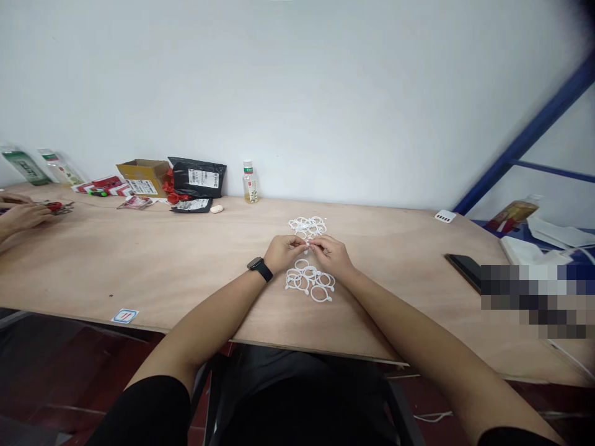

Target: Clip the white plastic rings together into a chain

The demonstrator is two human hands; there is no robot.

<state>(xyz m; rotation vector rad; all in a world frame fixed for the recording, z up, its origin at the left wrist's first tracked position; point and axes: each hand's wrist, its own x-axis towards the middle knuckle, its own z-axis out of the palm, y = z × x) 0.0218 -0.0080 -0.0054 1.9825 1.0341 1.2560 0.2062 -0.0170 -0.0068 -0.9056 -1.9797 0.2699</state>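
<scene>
My left hand [284,253] and my right hand [333,255] meet over the table, fingertips pinched together on a small white plastic ring [307,244]. Most of that ring is hidden by the fingers. Just beyond my hands lies a pile of thin white rings [307,224]. Closer to me, a second group of white plastic rings [320,293] is spread on the wood, each with a small tab on its rim. A black watch [260,268] is on my left wrist.
On the wooden table [186,266], a bottle [250,183], black parcels [198,178] and a cardboard box [144,176] stand along the wall. Another person's hands [23,217] work at far left. A phone [465,271] lies at right, near a blue metal frame [525,136].
</scene>
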